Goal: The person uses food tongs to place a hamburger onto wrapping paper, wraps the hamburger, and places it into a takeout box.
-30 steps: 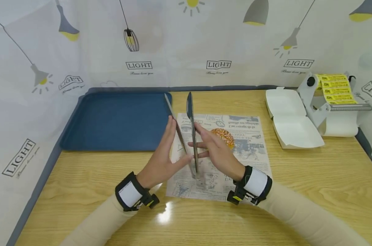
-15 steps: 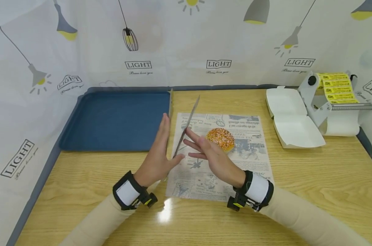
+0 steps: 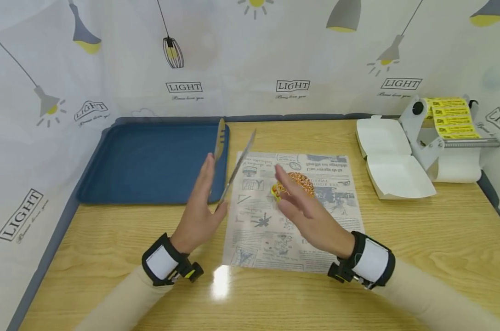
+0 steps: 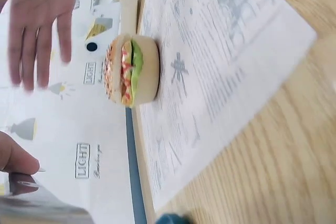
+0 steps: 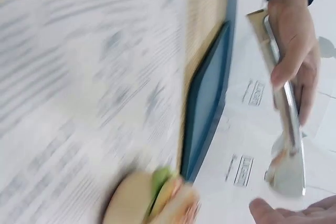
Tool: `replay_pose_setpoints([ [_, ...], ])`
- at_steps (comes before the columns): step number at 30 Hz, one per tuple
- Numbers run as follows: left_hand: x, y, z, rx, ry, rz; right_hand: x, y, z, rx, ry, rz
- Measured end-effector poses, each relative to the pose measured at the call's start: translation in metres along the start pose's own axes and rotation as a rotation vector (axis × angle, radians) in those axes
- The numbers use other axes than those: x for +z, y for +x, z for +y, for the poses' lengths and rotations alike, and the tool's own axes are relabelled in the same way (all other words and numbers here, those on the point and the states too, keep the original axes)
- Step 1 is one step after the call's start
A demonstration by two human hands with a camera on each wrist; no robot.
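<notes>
My left hand (image 3: 198, 218) grips a pair of metal tongs (image 3: 236, 174) between thumb and fingers, their ends pointing away from me and spread apart. In the right wrist view the tongs (image 5: 286, 108) lie along the left hand (image 5: 296, 51). My right hand (image 3: 312, 220) hovers with extended fingers, apart from the tongs, and partly covers a burger (image 3: 303, 184) in the head view. That burger has a seeded bun; its green leaf and filling show in the left wrist view. It sits on a sheet of printed paper (image 3: 256, 243).
A dark blue tray (image 3: 150, 165) lies at the back left. An unfolded white takeaway box (image 3: 399, 177) stands at the right, beside a dispenser (image 3: 434, 151) with a roll of yellow labels (image 3: 454, 119). A printed curtain (image 3: 233, 55) hangs behind the wooden table (image 3: 275, 303).
The right hand, earlier at the tongs, has drawn away to the right. The left hand has shifted left with the tongs. The burger stays in place.
</notes>
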State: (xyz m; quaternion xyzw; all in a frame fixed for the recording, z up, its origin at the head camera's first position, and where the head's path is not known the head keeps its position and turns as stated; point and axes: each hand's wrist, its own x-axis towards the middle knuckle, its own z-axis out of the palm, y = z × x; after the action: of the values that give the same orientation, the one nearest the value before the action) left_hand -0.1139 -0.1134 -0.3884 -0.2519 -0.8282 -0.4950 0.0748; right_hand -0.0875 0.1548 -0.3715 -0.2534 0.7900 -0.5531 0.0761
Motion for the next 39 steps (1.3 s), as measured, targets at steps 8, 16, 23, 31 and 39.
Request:
replay_pose_setpoints([
  [8,-0.035,-0.008,-0.017,-0.015,0.114,0.085,-0.043,-0.050,0.025,0.171,-0.324,0.029],
  [16,-0.086,-0.022,-0.039,-0.112,0.148,0.122,-0.070,-0.095,0.055,0.323,-0.413,-0.101],
  [23,-0.136,-0.027,-0.064,-0.242,0.288,0.113,-0.074,-0.111,0.071,0.407,-0.434,-0.197],
  [31,-0.180,-0.027,-0.109,-0.471,0.381,0.035,-0.069,-0.112,0.081,0.375,-0.500,-0.232],
  [39,-0.206,-0.030,-0.142,-0.562,0.407,0.028,-0.067,-0.112,0.082,0.385,-0.516,-0.230],
])
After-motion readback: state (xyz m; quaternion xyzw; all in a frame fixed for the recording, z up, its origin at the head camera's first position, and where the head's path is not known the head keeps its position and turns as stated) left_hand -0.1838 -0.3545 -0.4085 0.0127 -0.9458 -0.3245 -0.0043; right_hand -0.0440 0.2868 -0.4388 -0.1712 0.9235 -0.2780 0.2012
